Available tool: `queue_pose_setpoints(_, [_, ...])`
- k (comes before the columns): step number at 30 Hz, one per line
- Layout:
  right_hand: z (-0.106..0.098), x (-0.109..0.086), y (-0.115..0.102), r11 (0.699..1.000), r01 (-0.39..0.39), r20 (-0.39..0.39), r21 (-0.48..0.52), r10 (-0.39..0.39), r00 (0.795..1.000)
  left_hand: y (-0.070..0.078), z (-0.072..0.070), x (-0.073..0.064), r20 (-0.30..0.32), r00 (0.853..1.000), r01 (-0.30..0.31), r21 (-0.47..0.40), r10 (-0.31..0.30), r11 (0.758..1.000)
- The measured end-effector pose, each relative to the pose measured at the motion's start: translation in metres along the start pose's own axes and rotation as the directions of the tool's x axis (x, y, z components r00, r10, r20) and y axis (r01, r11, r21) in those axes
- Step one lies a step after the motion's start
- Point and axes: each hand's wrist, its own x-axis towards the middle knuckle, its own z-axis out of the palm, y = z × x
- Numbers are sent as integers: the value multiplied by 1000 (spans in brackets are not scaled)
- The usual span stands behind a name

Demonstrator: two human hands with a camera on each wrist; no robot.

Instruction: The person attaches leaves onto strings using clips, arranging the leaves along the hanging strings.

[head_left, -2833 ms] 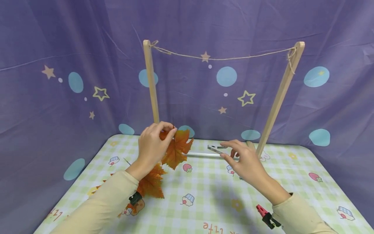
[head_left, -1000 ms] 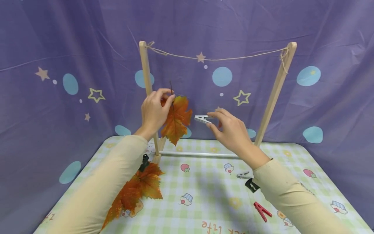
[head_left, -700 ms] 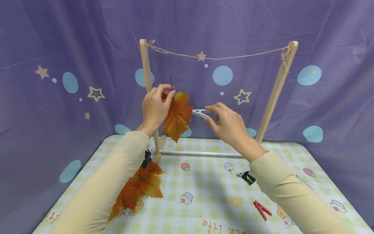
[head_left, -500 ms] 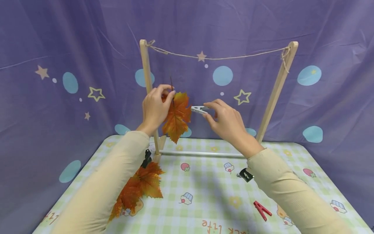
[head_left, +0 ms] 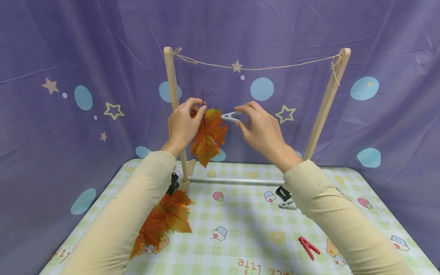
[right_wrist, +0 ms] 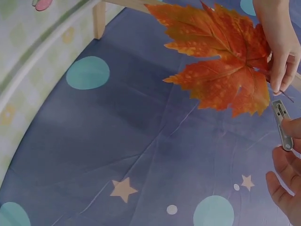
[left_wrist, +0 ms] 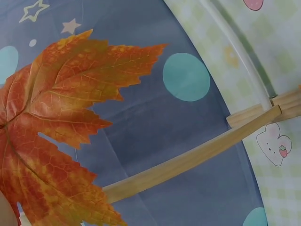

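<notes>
My left hand (head_left: pixel 185 124) pinches the stem of an orange maple leaf (head_left: pixel 207 139), which hangs below the string (head_left: pixel 254 69) near the left post. Between the thumb and fingers of my right hand (head_left: pixel 262 128) is a grey clothespin (head_left: pixel 230 116), its nose close to the leaf's upper right edge. Whether they touch I cannot tell in the head view; the right wrist view shows the clothespin (right_wrist: pixel 282 126) just beside the leaf and stem. The left wrist view is largely filled by the leaf (left_wrist: pixel 61 94), with only a sliver of hand at its edge.
Two wooden posts (head_left: pixel 324 110) carry the string, joined low down by a white rod (head_left: pixel 237 180). More maple leaves (head_left: pixel 168 217) lie on the checked tablecloth (head_left: pixel 247 217) by the left forearm. A red clothespin (head_left: pixel 309 247) and another grey clothespin (head_left: pixel 288 206) lie at the right.
Both hands have risen from near the table, bringing the leaf and clothespin up. Over the last half second the right hand lifted the clothespin a little higher and leftward; the left hand stayed nearly still.
</notes>
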Motion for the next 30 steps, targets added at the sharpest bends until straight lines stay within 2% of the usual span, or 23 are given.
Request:
queue_pose_setpoints(4, [0, 7, -3, 999, -15, -6, 40, 15, 1000, -1, -1, 1, -1, 1000, 17, 1, -17, 1000])
queue_pose_setpoints(9, [-1, 19, -7, 991, -74, 3, 108, 74, 997, 0, -1, 4, -18, 999, 33, 1, -33, 999])
queue_pose_setpoints(15, [-7, 37, -11, 984, -139, 45, 115, 135, 990, 1, -1, 8, -18, 999, 40, 0, -40, 999])
queue_pose_setpoints(24, [-9, 60, -13, 976, -140, 69, 166, 130, 989, 2, 0, 10, -7, 999, 42, 6, -42, 999])
queue_pose_setpoints(30, [-11, 75, -15, 950, -171, 68, 260, 159, 985, 3, 0, 13, -6, 999, 48, 11, -48, 999])
